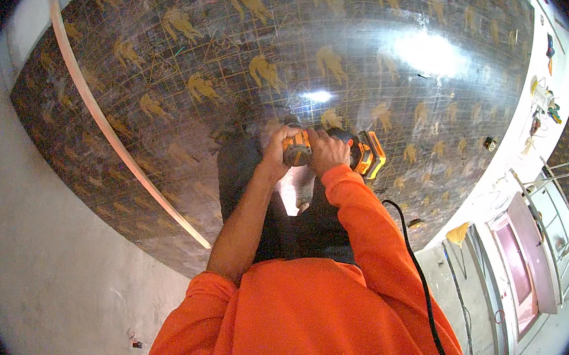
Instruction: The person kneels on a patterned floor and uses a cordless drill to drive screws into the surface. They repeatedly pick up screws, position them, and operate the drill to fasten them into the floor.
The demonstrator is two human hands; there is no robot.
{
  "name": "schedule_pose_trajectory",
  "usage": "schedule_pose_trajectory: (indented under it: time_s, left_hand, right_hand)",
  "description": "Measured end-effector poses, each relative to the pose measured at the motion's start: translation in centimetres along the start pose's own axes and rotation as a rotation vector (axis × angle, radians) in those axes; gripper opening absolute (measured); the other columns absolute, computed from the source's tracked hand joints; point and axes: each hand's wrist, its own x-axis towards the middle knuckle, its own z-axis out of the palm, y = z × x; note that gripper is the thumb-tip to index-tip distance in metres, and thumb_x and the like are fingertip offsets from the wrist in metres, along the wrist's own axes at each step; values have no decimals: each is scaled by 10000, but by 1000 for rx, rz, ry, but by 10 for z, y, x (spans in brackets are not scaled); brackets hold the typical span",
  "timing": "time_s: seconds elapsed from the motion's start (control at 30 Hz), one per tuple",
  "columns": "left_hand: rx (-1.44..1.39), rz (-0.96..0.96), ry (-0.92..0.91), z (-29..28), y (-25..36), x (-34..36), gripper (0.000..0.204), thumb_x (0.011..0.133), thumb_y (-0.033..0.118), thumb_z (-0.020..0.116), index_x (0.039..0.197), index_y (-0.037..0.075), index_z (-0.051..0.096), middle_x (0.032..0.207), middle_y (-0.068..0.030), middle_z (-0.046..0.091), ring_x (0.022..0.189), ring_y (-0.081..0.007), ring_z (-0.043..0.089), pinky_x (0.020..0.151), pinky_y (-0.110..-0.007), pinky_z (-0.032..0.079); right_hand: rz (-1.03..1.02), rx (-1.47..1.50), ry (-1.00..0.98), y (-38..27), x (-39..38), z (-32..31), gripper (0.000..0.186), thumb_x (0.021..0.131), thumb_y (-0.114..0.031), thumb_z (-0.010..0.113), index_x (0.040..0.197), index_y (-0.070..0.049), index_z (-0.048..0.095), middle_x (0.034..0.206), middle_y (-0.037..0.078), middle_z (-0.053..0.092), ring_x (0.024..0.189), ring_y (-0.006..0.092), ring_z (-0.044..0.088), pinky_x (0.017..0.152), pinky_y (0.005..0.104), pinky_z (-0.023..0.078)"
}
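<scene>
A yellow-orange and black cordless drill [297, 155] is held in both my hands, in front of my dark trousers. My left hand [276, 155] wraps round the side of its body near the front end. On the handle lies my right hand [329, 152], its fingers closed; the battery [371, 156] sticks out to the right of it. The drill's tip, and any bit in it, cannot be made out. Below the drill a bright patch shows between my legs.
I am on or over a large dark panel [256, 45] with a yellow printed pattern. A long pale wooden strip [107, 130] lies along its left side. A black cable [419, 272] runs past my right arm. Small tools [545, 103] lie beyond the right edge, near a metal frame [546, 233].
</scene>
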Motion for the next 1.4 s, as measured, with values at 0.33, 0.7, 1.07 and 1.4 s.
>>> schedule_pose_trajectory:
  time_s: [0.33, 0.7, 1.07, 1.4]
  left_hand:
    - [-48, -28, -41, -2, -3, 0, 270, 850, 295, 589, 1006, 77, 616, 895, -51, 649, 789, -210, 645, 720, -370, 549]
    - [13, 52, -15, -18, -8, 9, 324, 855, 326, 575, 1039, 65, 629, 897, -74, 678, 754, -232, 659, 689, -380, 561]
    - [-50, -73, -14, -14, -3, 1, 237, 816, 249, 609, 967, 68, 631, 859, -52, 651, 741, -206, 650, 683, -357, 557]
    - [6, -51, -95, -24, -8, 9, 315, 838, 328, 567, 1020, 80, 633, 910, -69, 680, 765, -231, 660, 701, -390, 564]
  right_hand:
    - [-54, -35, 14, 6, 0, -1, 446, 822, -123, 606, 1260, -184, 541, 1000, 114, 688, 823, 344, 700, 664, 467, 550]
    - [-62, -33, 105, 1, -6, 10, 359, 817, -195, 624, 1171, -161, 573, 938, 107, 680, 793, 337, 700, 644, 459, 550]
    - [-77, -101, 105, -1, -6, 10, 497, 814, -184, 632, 1301, -168, 535, 984, 100, 677, 786, 321, 699, 648, 440, 552]
    - [-59, -141, 42, -4, -3, 6, 451, 843, -174, 593, 1290, -186, 533, 997, 106, 681, 815, 319, 702, 654, 453, 557]
